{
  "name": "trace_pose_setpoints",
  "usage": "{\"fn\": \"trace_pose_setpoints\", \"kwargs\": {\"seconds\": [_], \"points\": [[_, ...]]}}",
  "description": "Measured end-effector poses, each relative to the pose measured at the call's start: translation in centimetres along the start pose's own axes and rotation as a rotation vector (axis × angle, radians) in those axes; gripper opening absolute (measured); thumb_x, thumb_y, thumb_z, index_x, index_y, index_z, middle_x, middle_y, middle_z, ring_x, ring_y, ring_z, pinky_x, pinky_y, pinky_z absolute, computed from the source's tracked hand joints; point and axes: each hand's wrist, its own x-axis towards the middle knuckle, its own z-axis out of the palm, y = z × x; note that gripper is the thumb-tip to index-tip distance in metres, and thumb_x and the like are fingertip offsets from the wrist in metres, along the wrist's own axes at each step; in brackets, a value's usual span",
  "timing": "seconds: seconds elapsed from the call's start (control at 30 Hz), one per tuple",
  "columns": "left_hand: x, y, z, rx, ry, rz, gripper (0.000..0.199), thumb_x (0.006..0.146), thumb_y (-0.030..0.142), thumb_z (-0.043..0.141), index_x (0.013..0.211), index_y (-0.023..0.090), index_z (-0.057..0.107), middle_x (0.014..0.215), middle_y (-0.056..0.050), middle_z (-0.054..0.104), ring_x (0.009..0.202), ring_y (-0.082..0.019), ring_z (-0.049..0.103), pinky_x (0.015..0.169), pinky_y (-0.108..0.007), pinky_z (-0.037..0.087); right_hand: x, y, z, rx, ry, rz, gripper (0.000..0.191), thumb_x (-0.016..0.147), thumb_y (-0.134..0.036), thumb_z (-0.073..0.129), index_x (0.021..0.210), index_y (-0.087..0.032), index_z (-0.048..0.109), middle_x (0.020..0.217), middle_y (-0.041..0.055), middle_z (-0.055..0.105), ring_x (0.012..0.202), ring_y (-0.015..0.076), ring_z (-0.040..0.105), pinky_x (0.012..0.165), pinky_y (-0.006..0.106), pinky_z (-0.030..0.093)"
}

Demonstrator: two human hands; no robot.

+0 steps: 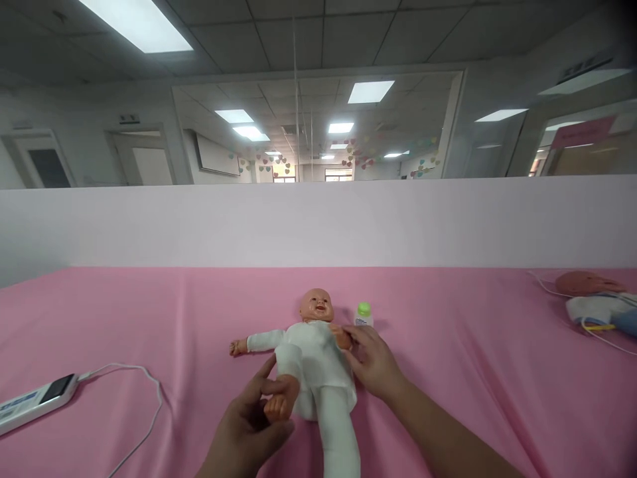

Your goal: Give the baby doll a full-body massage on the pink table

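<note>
The baby doll (323, 358) lies on its back, its white-clothed torso between the left grip (253, 405) and the right grip (371, 358). Its bald, tan head lies beyond both, face up. One leg is bent up, the bare foot held in the left grip; the other runs straight between the grips and out of view. One arm stretches sideways beyond the left grip; the other hand is under the right grip's fingers.
</note>
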Motion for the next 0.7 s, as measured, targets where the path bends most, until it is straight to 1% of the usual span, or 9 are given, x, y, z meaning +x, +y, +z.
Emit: {"fn": "trace_pose_setpoints", "kwargs": {"seconds": [0.07,0.13,0.2,0.27,0.43,0.53,0.6,0.63,0.7], "points": [[1.1,0.4,0.9,-0.022,0.05,-0.054,0.038,0.065,0.026,0.088,0.102,0.023,0.081,0.159,-0.014,0.052,0.13,-0.04,0.063,0.088,-0.045,0.061,0.0,-0.6,0.3,-0.042,-0.08,-0.089,0.034,0.092,-0.027,0.066,0.127,-0.028,0.069,0.118,0.0082,0.074,0.109,0.0307,0.067,0.099,0.052,0.056],[2.0,1.1,1.8,-0.019,0.08,-0.103,0.038,0.065,0.029,0.087,0.102,0.021,0.081,0.167,-0.014,0.04,0.091,-0.026,0.074,0.067,-0.036,0.059,0.0,-1.1,0.7,-0.082,-0.131,-0.127,0.035,0.091,-0.019,0.065,0.123,-0.028,0.071,0.115,0.0069,0.075,0.107,0.0296,0.067,0.1,0.052,0.055],[2.6,2.0,2.6,-0.013,0.083,-0.137,0.038,0.066,0.031,0.088,0.101,0.02,0.081,0.169,-0.016,0.037,0.063,-0.011,0.062,0.055,-0.032,0.051,0.0,-1.5,0.9,-0.124,-0.164,-0.155,0.038,0.088,-0.012,0.063,0.121,-0.029,0.073,0.114,0.0055,0.075,0.107,0.0285,0.065,0.101,0.05,0.054],[3.0,2.7,3.2,-0.018,0.088,-0.157,0.038,0.064,0.03,0.088,0.1,0.019,0.081,0.169,-0.016,0.037,0.057,-0.006,0.054,0.054,-0.03,0.049,-0.1,-1.7,1.1,-0.154,-0.193,-0.18,0.042,0.087,-0.008,0.062,0.121,-0.03,0.074,0.113,0.0049,0.074,0.107,0.0277,0.064,0.101,0.049,0.054],[2.3,3.1,3.0,-0.004,0.055,-0.172,0.039,0.066,0.03,0.088,0.103,0.02,0.081,0.165,-0.015,0.043,0.063,-0.01,0.06,0.059,-0.032,0.054,-0.2,-1.5,0.8,-0.109,-0.179,-0.169,0.039,0.086,-0.008,0.062,0.118,-0.027,0.075,0.115,0.0063,0.075,0.109,0.0285,0.065,0.101,0.05,0.053],[0.5,2.4,1.8,0.032,0.03,-0.097,0.038,0.067,0.027,0.087,0.104,0.023,0.081,0.147,-0.014,0.064,0.11,-0.032,0.072,0.089,-0.045,0.06,-0.2,-0.9,0.3,-0.007,-0.139,-0.073,0.032,0.088,-0.018,0.066,0.117,-0.028,0.075,0.114,0.0066,0.076,0.106,0.0293,0.068,0.099,0.052,0.054],[-1.2,1.7,0.5,0.051,0.014,-0.021,0.036,0.067,0.025,0.087,0.103,0.026,0.082,0.139,-0.013,0.07,0.146,-0.039,0.049,0.109,-0.052,0.051,-0.1,-0.1,-0.1,0.115,-0.099,0.075,0.033,0.088,-0.028,0.069,0.121,-0.029,0.073,0.113,0.0059,0.076,0.1,0.0281,0.07,0.092,0.049,0.058],[-2.3,1.4,-0.1,0.058,0.0,0.006,0.036,0.067,0.025,0.088,0.103,0.027,0.082,0.139,-0.013,0.07,0.153,-0.04,0.038,0.113,-0.055,0.047,0.0,0.4,-0.3,0.181,-0.067,0.16,0.035,0.088,-0.032,0.071,0.123,-0.029,0.072,0.114,0.0058,0.077,0.097,0.0273,0.072,0.088,0.047,0.06],[-4.7,0.8,-1.4,0.071,0.004,0.004,0.039,0.067,0.029,0.09,0.105,0.03,0.083,0.146,-0.012,0.066,0.154,-0.043,0.036,0.113,-0.058,0.047,0.1,1.6,-0.9,0.284,0.022,0.31,0.042,0.086,-0.039,0.072,0.126,-0.027,0.068,0.115,0.0067,0.077,0.096,0.0263,0.073,0.085,0.044,0.061]]}}
